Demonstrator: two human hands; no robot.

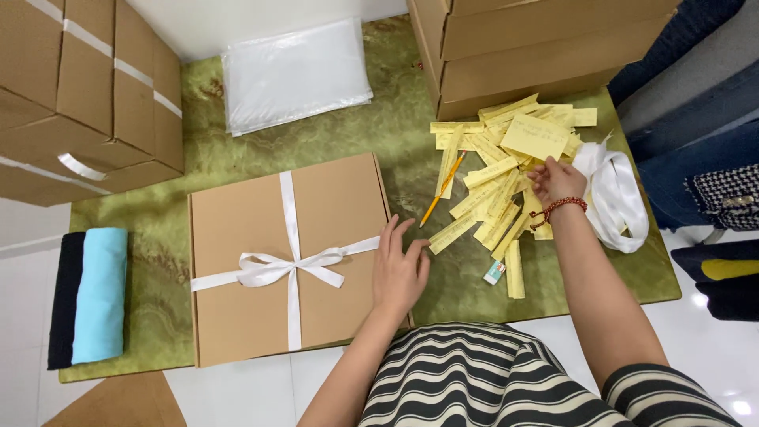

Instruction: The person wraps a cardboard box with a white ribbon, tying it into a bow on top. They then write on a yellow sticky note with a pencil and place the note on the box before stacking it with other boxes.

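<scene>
Resting flat with fingers spread, left hand (399, 269) on right edge of flat brown cardboard box (245, 316) tied with white ribbon bow (273, 269), right hand (556, 180) reaching into yellow paper slips (490, 198), fingertips curled among them, grip unclear, yellow pencil (443, 188) between both hands.

Flat brown cardboard gift boxes tied with white ribbon: one (245, 261), centre of the green mat.
Yellow paper slips: a loose heap (506, 170), too many overlapping to count, at 2 o'clock.
Yellow pencils: one (442, 189), beside the heap.
Folded cloths: two, one light blue (101, 292), one black (63, 300), at 9 o'clock.
Clear plastic bag stacks: one (294, 73), at 12 o'clock.
</scene>
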